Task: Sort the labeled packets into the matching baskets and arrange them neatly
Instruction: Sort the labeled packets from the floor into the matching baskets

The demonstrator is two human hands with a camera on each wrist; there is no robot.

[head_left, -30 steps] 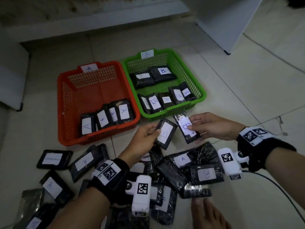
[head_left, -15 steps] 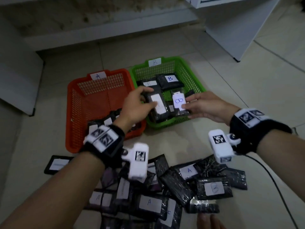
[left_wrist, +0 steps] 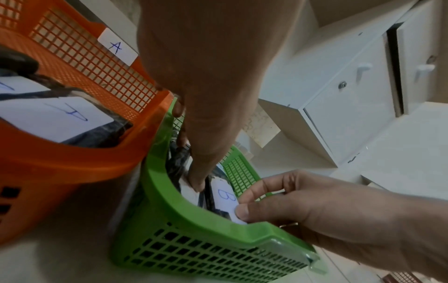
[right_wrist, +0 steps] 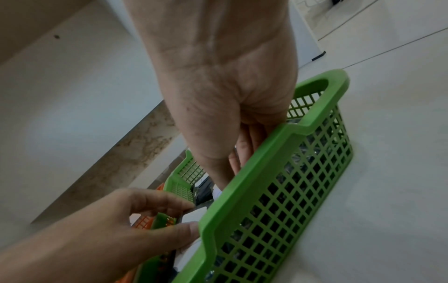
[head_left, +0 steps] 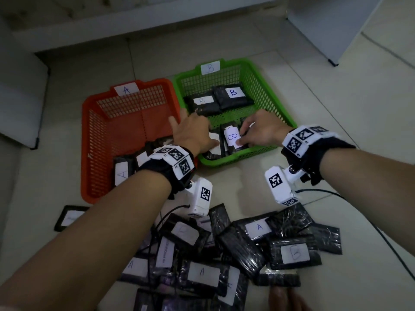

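Observation:
My left hand (head_left: 194, 135) reaches into the front left of the green basket marked B (head_left: 269, 95) and grips a black packet (head_left: 215, 149) by its white label. My right hand (head_left: 258, 131) pinches a packet labeled B (head_left: 231, 136) beside it, standing in the basket's front row. In the left wrist view my thumb presses the left packet (left_wrist: 177, 162) while the right hand (left_wrist: 290, 206) holds the B packet (left_wrist: 225, 199). The orange basket marked A (head_left: 89, 140) holds A packets (head_left: 122, 173) at its front. The right hand's fingertips are hidden behind the green basket (right_wrist: 278, 191).
Two B packets (head_left: 232, 96) lie at the back of the green basket. A heap of unsorted packets (head_left: 224, 248) covers the floor near me, with one stray packet (head_left: 69, 217) at the left. A black cable (head_left: 393, 250) trails right. A white cabinet (head_left: 325, 30) stands behind.
Both hands carried their packets forward from above the floor pile and lowered them into the front row of the green basket.

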